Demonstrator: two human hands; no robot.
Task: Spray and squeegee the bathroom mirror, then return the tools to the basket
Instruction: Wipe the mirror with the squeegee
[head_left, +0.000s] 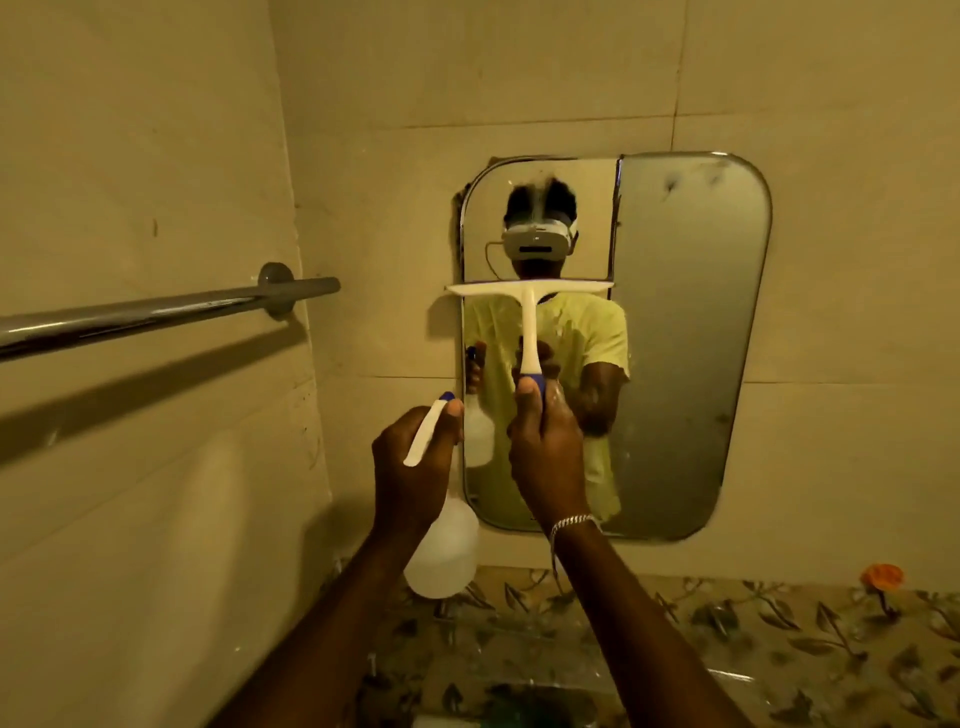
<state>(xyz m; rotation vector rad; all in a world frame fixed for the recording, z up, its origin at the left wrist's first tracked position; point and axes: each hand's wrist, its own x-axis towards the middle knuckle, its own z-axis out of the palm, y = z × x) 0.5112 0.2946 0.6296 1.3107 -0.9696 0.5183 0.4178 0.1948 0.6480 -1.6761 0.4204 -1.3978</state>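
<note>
Wrapped around the blue end of the squeegee (530, 332) handle, my right hand (545, 447) has its fingers closed tight with the thumb pressed up along the grip, so the white shaft runs straight up from my fist to the blade. That blade lies level across the left panel of the mirror (691, 338), about a third of the way down the glass, spanning that panel nearly edge to edge; whether the rubber is truly flat against the glass I cannot tell. Its long axis is crosswise and the handle points down toward me, so I judge the coming stroke is a straight pull downward, toward my own wrist. My left hand (415, 467) is closed around the neck of the spray bottle (441, 561), finger on the white trigger, hanging just left of the mirror's edge and clear of the blade's path. No basket is in view. The right panel looks dull and streaked, probably not yet wiped.
</note>
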